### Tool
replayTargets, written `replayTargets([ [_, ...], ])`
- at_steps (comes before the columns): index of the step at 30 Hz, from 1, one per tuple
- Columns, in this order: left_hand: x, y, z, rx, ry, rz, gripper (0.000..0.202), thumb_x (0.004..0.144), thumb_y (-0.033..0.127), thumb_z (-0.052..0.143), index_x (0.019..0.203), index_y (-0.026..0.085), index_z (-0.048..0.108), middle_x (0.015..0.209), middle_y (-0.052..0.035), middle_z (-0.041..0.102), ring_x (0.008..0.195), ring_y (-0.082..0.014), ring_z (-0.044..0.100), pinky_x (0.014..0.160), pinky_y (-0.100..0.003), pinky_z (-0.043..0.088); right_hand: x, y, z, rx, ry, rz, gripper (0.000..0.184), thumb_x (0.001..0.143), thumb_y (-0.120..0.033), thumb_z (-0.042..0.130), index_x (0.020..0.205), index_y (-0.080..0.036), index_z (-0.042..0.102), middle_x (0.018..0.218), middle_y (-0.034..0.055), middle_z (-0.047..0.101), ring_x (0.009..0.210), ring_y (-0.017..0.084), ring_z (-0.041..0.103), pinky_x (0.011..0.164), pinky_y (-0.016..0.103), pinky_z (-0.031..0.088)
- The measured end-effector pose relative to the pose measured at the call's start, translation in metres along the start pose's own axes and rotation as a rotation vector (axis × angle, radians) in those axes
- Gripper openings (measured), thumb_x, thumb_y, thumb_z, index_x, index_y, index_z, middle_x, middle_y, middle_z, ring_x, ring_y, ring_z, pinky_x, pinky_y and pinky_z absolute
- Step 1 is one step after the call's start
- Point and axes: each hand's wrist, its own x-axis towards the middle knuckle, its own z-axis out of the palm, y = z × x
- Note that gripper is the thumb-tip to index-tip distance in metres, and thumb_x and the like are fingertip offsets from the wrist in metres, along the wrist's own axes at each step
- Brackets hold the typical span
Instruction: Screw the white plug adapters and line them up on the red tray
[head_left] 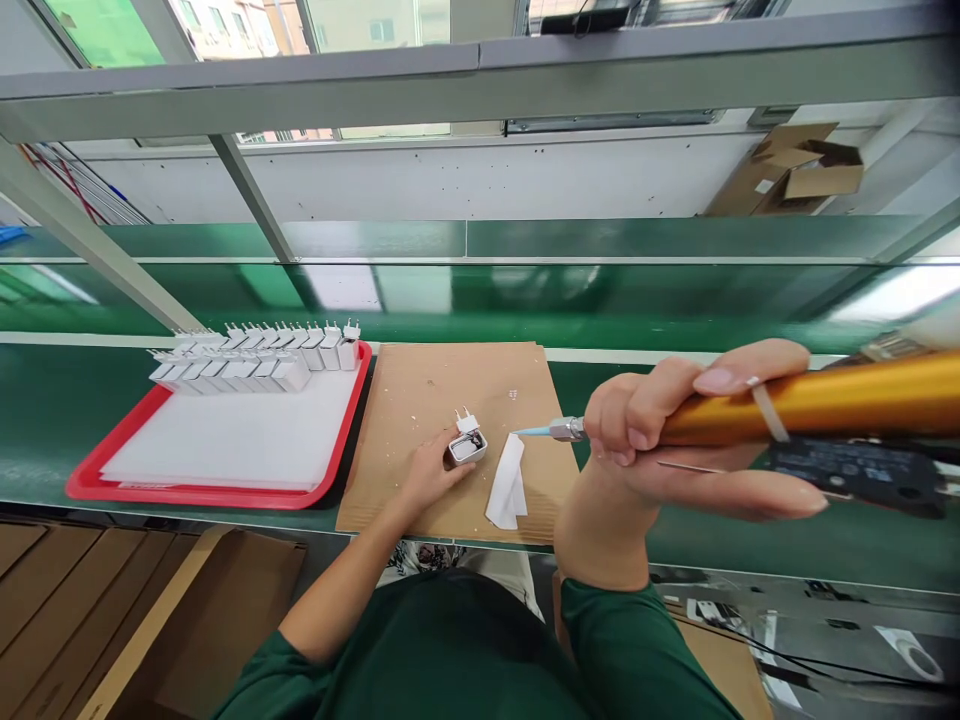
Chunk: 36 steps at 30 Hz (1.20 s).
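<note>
Grasped in the left hand (431, 470), between thumb and fingers: a white adapter (469, 440), casing open toward the camera, two-pin plug end pointing away from the body, near the middle of a cardboard sheet (405, 410). Clenched in the right hand (637, 440): a gold-coloured tool (862, 395), tipped with a pale-blue nozzle (534, 431) and aimed leftward at the upper end of a folded white paper (506, 485); contact there impossible to tell. Strapped beneath the barrel with a white tie, a black switch (855, 475), marked with pale lettering too small to read.

Spread under sheet and paper, a green bench (45, 420). To the left, a red tray (349, 440) lined with a white sheet (217, 440), its far side lined with rows of white adapters (262, 360), pins upward. Below, at lower left, a large brown carton (217, 610).

Across the bench, pale metal beams (375, 105), a white wall (450, 180) and windows (390, 25) onto buildings; at upper right, an open cardboard box (814, 175) with a small white label (763, 186), illegible from here.
</note>
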Motion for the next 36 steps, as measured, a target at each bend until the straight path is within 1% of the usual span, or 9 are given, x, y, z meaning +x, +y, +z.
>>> replayTargets([
  [4, -0.003, 0.019, -0.004, 0.039, 0.045, 0.032, 0.053, 0.09, 0.037, 0.065, 0.139, 0.021, 0.054, 0.119, -0.0087, 0.073, 0.095, -0.0255, 0.071, 0.087, -0.038, 0.054, -0.002, -0.002, 0.001, -0.029, 0.007, 0.0, 0.04, 0.078, -0.06, 0.074, 0.087, -0.026, 0.055, 0.048, -0.0125, 0.039, 0.026, 0.004, 0.019, 0.021, 0.017, 0.024],
  [7, -0.007, 0.043, -0.016, 0.103, 0.143, 0.167, 0.051, 0.087, 0.028, 0.066, 0.138, 0.023, 0.056, 0.103, -0.0048, 0.074, 0.074, -0.018, 0.066, 0.073, -0.031, 0.053, -0.002, -0.001, 0.0, -0.016, -0.025, -0.019, 0.038, 0.08, -0.059, 0.073, 0.091, -0.027, 0.056, 0.05, -0.0123, 0.039, 0.027, 0.004, 0.02, 0.022, 0.016, 0.025],
  [11, -0.011, 0.071, -0.035, 0.196, 0.29, 0.397, 0.05, 0.084, 0.02, 0.065, 0.134, 0.023, 0.06, 0.095, -0.0029, 0.072, 0.069, -0.0145, 0.058, 0.071, -0.028, 0.051, -0.002, 0.0, -0.004, 0.038, -0.082, -0.033, 0.037, 0.082, -0.055, 0.073, 0.095, -0.024, 0.059, 0.051, -0.0109, 0.042, 0.028, 0.004, 0.024, 0.023, 0.016, 0.027],
  [14, -0.013, 0.083, -0.043, 0.215, 0.33, 0.445, 0.048, 0.085, 0.021, 0.064, 0.133, 0.021, 0.061, 0.086, -0.0012, 0.069, 0.063, -0.0126, 0.055, 0.065, -0.025, 0.049, -0.004, 0.002, -0.007, 0.048, -0.081, -0.043, 0.038, 0.082, -0.055, 0.073, 0.097, -0.023, 0.061, 0.052, -0.0102, 0.042, 0.029, 0.003, 0.023, 0.023, 0.015, 0.027],
  [18, -0.017, 0.09, -0.047, 0.243, 0.36, 0.464, 0.046, 0.085, 0.021, 0.064, 0.131, 0.021, 0.062, 0.079, 0.0003, 0.065, 0.061, -0.0119, 0.053, 0.061, -0.023, 0.047, -0.007, 0.004, -0.008, 0.054, -0.045, -0.042, 0.04, 0.081, -0.055, 0.074, 0.1, -0.022, 0.062, 0.053, -0.0094, 0.044, 0.03, 0.003, 0.024, 0.023, 0.016, 0.027],
  [22, -0.02, 0.096, -0.05, 0.263, 0.374, 0.484, 0.046, 0.084, 0.02, 0.063, 0.131, 0.021, 0.062, 0.075, 0.0016, 0.061, 0.06, -0.0116, 0.052, 0.059, -0.023, 0.046, -0.006, 0.006, -0.007, 0.087, -0.061, -0.04, 0.039, 0.081, -0.056, 0.074, 0.099, -0.023, 0.062, 0.052, -0.0098, 0.043, 0.028, 0.003, 0.022, 0.022, 0.015, 0.026],
  [28, -0.021, 0.103, -0.054, 0.291, 0.369, 0.533, 0.049, 0.085, 0.019, 0.063, 0.134, 0.021, 0.06, 0.075, 0.0013, 0.063, 0.06, -0.0118, 0.052, 0.06, -0.023, 0.046, -0.004, 0.004, -0.007, 0.067, -0.051, -0.026, 0.034, 0.08, -0.052, 0.075, 0.097, -0.025, 0.063, 0.05, -0.0104, 0.043, 0.028, 0.004, 0.022, 0.021, 0.016, 0.025],
  [32, -0.022, 0.105, -0.054, 0.298, 0.363, 0.531, 0.047, 0.086, 0.022, 0.063, 0.134, 0.021, 0.061, 0.075, 0.001, 0.063, 0.061, -0.0125, 0.054, 0.06, -0.023, 0.047, -0.006, 0.004, -0.009, 0.044, -0.059, -0.014, 0.03, 0.085, -0.051, 0.071, 0.098, -0.025, 0.061, 0.051, -0.0108, 0.043, 0.029, 0.005, 0.023, 0.023, 0.016, 0.028],
  [36, -0.022, 0.105, -0.055, 0.306, 0.365, 0.542, 0.046, 0.087, 0.021, 0.064, 0.133, 0.019, 0.06, 0.075, 0.0011, 0.063, 0.061, -0.0124, 0.055, 0.061, -0.023, 0.047, -0.006, 0.004, -0.008, 0.047, -0.059, -0.025, 0.032, 0.085, -0.052, 0.071, 0.094, -0.025, 0.056, 0.051, -0.0114, 0.042, 0.028, 0.004, 0.024, 0.023, 0.015, 0.027],
])
